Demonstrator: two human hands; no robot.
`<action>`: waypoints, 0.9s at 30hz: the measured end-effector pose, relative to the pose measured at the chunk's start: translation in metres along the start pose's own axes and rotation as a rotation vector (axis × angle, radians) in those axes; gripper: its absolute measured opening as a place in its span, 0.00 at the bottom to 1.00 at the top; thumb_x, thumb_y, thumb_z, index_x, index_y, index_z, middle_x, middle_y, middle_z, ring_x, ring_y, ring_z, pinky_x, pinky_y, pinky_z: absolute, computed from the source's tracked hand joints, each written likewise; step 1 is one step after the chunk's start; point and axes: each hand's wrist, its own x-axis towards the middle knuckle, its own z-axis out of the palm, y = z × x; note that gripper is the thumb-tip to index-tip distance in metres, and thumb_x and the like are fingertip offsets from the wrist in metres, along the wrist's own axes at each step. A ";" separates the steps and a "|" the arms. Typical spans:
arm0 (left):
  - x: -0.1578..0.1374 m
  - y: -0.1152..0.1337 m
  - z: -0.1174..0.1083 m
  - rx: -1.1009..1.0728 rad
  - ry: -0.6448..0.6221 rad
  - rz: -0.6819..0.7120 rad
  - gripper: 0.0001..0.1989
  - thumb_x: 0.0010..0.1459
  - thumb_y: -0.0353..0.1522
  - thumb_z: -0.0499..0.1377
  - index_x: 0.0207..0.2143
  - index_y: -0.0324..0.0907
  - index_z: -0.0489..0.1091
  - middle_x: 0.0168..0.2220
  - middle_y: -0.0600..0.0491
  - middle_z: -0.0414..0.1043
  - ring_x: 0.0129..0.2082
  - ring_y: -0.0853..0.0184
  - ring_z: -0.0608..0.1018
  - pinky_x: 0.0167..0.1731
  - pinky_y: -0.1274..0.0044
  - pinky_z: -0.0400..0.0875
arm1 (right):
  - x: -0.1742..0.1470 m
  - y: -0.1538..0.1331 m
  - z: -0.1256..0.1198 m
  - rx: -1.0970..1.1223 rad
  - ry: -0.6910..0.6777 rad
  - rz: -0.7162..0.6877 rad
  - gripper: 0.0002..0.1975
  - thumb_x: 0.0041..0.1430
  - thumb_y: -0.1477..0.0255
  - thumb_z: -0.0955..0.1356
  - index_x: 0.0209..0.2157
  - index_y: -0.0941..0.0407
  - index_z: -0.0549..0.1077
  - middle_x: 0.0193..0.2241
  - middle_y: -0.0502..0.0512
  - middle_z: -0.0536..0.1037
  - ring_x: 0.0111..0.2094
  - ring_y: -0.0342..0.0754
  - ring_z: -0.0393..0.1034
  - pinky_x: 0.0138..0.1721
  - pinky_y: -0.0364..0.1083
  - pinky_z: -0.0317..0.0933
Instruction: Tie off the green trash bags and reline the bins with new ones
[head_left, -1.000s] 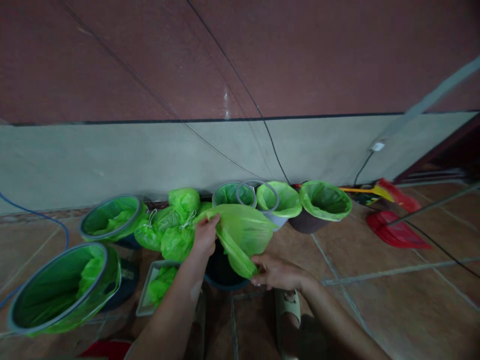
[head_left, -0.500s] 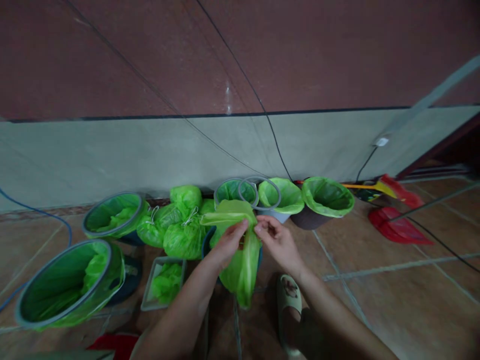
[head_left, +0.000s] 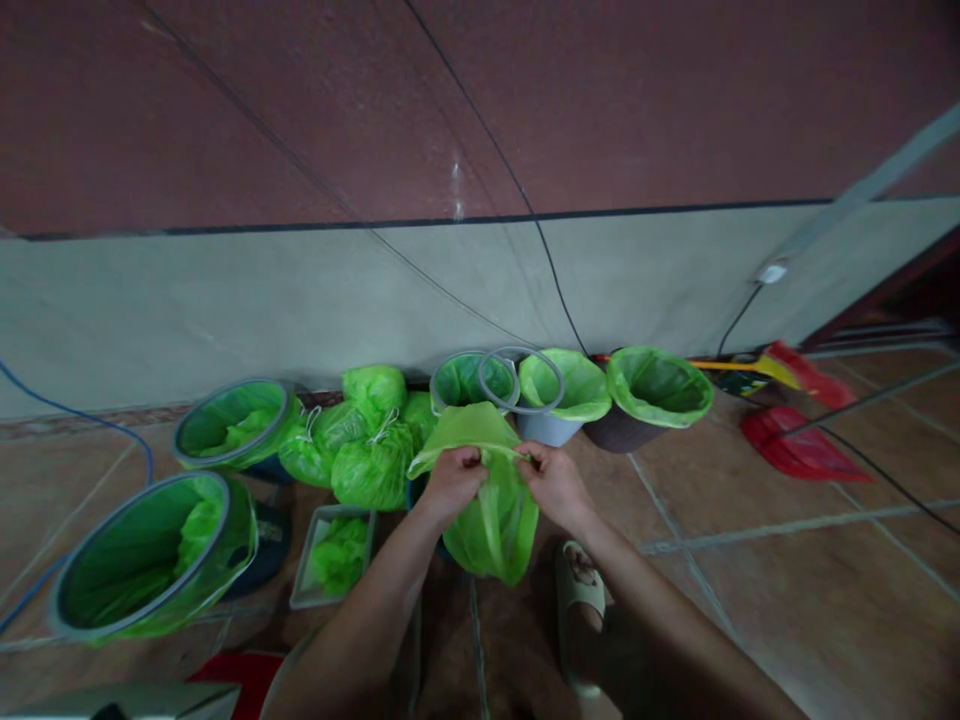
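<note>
A thin green garbage bag (head_left: 491, 525) hangs between my hands, its mouth partly spread. My left hand (head_left: 455, 485) is closed on the bag's upper edge at the left. On the right side of the mouth, my right hand (head_left: 553, 482) pinches the rim. Beneath the bag, a dark bin shows only in part. Behind it stand a bin with a green liner (head_left: 459, 378) and a light grey bin (head_left: 551, 430), also lined. A loose grey ring (head_left: 557, 385) rests across their tops.
Tied green bags (head_left: 371, 470) lie left of centre. Two lined bins (head_left: 64, 590) (head_left: 180, 440) and a white tray (head_left: 304, 590) with crumpled green bags are at left. A brown bin (head_left: 622, 432), a red dustpan (head_left: 795, 450) and a broom (head_left: 806, 375) are at right.
The bag's mouth has been pulled wider and its hanging part is fuller. My left hand has turned and moved slightly down; my right hand has shifted a little outward.
</note>
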 end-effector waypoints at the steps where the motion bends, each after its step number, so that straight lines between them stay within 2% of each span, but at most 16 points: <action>1: 0.003 -0.001 -0.007 0.111 0.057 0.024 0.15 0.48 0.19 0.57 0.15 0.43 0.63 0.16 0.58 0.58 0.25 0.67 0.70 0.33 0.77 0.68 | 0.001 0.000 -0.005 -0.062 0.011 0.022 0.16 0.60 0.70 0.62 0.40 0.56 0.80 0.27 0.53 0.80 0.28 0.47 0.72 0.31 0.43 0.60; 4: 0.008 0.003 -0.037 0.335 0.242 0.032 0.16 0.49 0.19 0.56 0.14 0.44 0.60 0.17 0.55 0.58 0.38 0.57 0.76 0.49 0.69 0.68 | 0.006 0.005 -0.024 -0.340 0.078 0.102 0.16 0.61 0.72 0.61 0.41 0.54 0.81 0.32 0.57 0.82 0.33 0.50 0.75 0.34 0.43 0.61; 6: 0.010 0.006 -0.062 0.410 0.363 -0.024 0.14 0.48 0.19 0.56 0.17 0.44 0.63 0.21 0.52 0.64 0.46 0.49 0.77 0.55 0.62 0.65 | 0.007 0.012 -0.039 -0.517 0.120 0.167 0.16 0.62 0.72 0.62 0.41 0.53 0.81 0.34 0.61 0.83 0.36 0.53 0.77 0.35 0.45 0.62; 9: 0.008 0.008 -0.103 0.543 0.535 -0.126 0.09 0.49 0.21 0.56 0.22 0.41 0.67 0.30 0.43 0.74 0.50 0.42 0.77 0.56 0.55 0.64 | 0.008 0.028 -0.059 -0.662 0.148 0.249 0.16 0.62 0.71 0.63 0.42 0.54 0.82 0.35 0.65 0.83 0.37 0.55 0.78 0.35 0.46 0.63; 11: 0.007 0.005 -0.126 0.619 0.615 -0.215 0.06 0.50 0.23 0.57 0.25 0.40 0.70 0.34 0.39 0.77 0.50 0.40 0.77 0.53 0.54 0.67 | 0.008 0.038 -0.067 -0.696 0.168 0.277 0.15 0.62 0.70 0.64 0.41 0.55 0.82 0.34 0.66 0.83 0.37 0.55 0.78 0.33 0.46 0.63; 13: 0.006 0.001 -0.144 0.654 0.646 -0.295 0.05 0.51 0.24 0.58 0.28 0.41 0.73 0.33 0.39 0.78 0.49 0.40 0.78 0.51 0.56 0.70 | 0.009 0.043 -0.072 -0.694 0.163 0.291 0.14 0.61 0.68 0.65 0.39 0.55 0.83 0.34 0.66 0.82 0.37 0.56 0.78 0.32 0.46 0.63; 15: 0.005 -0.001 -0.155 0.674 0.652 -0.339 0.05 0.52 0.26 0.59 0.30 0.41 0.75 0.33 0.39 0.79 0.48 0.41 0.79 0.49 0.58 0.71 | 0.009 0.044 -0.071 -0.646 0.102 0.281 0.13 0.60 0.69 0.66 0.37 0.55 0.83 0.33 0.64 0.82 0.36 0.56 0.78 0.32 0.46 0.63; 20: 0.002 0.003 -0.164 0.687 0.759 -0.379 0.16 0.59 0.29 0.54 0.46 0.38 0.76 0.45 0.35 0.79 0.50 0.42 0.78 0.47 0.58 0.72 | 0.003 0.034 -0.052 -0.452 -0.284 0.112 0.14 0.52 0.79 0.65 0.33 0.54 0.83 0.23 0.53 0.79 0.29 0.49 0.74 0.30 0.43 0.59; 21: 0.002 0.003 -0.166 0.676 0.768 -0.371 0.17 0.60 0.29 0.53 0.49 0.39 0.76 0.47 0.35 0.79 0.50 0.43 0.78 0.47 0.59 0.73 | 0.001 0.033 -0.048 -0.420 -0.322 0.078 0.14 0.50 0.80 0.66 0.31 0.54 0.82 0.23 0.52 0.79 0.28 0.48 0.74 0.29 0.42 0.59; 24: 0.003 -0.003 -0.172 0.640 0.741 -0.337 0.19 0.57 0.27 0.56 0.50 0.41 0.77 0.46 0.38 0.80 0.49 0.46 0.80 0.46 0.61 0.73 | 0.000 0.032 -0.040 -0.336 -0.281 0.012 0.15 0.46 0.81 0.66 0.32 0.53 0.83 0.29 0.53 0.82 0.32 0.48 0.75 0.32 0.42 0.61; 25: 0.005 -0.007 -0.174 0.616 0.737 -0.328 0.19 0.55 0.27 0.56 0.49 0.41 0.77 0.43 0.39 0.80 0.47 0.47 0.80 0.46 0.62 0.74 | 0.002 0.034 -0.041 -0.311 -0.254 0.007 0.17 0.47 0.81 0.66 0.34 0.53 0.83 0.31 0.53 0.83 0.32 0.48 0.76 0.33 0.42 0.62; 27: 0.008 -0.018 -0.179 0.515 0.755 -0.294 0.18 0.53 0.26 0.58 0.46 0.41 0.78 0.35 0.42 0.81 0.41 0.49 0.82 0.42 0.64 0.75 | 0.007 0.038 -0.046 -0.230 -0.217 0.070 0.21 0.49 0.80 0.65 0.42 0.53 0.82 0.29 0.53 0.83 0.29 0.46 0.75 0.32 0.42 0.63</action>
